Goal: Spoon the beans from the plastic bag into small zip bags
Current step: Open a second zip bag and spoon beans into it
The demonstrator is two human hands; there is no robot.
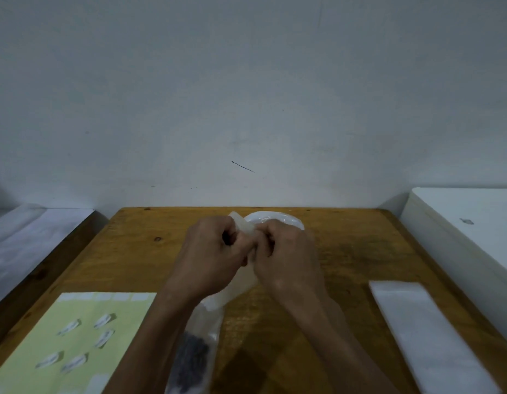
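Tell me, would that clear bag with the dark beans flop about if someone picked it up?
Probably floppy: the plastic bag looks thin and creased, lying limp on the table. Likely bottom-heavy, since the beans bunch at one end. They might shift or spill when it tilts.

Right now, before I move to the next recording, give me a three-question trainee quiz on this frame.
1. True or false: both hands grip one small zip bag.
2. Where do the dark beans lie? A) in the plastic bag B) on the white plate C) on the green sheet
3. On which side of the table is the stack of white bags?

Key: 1 true; 2 A; 3 the person's right.
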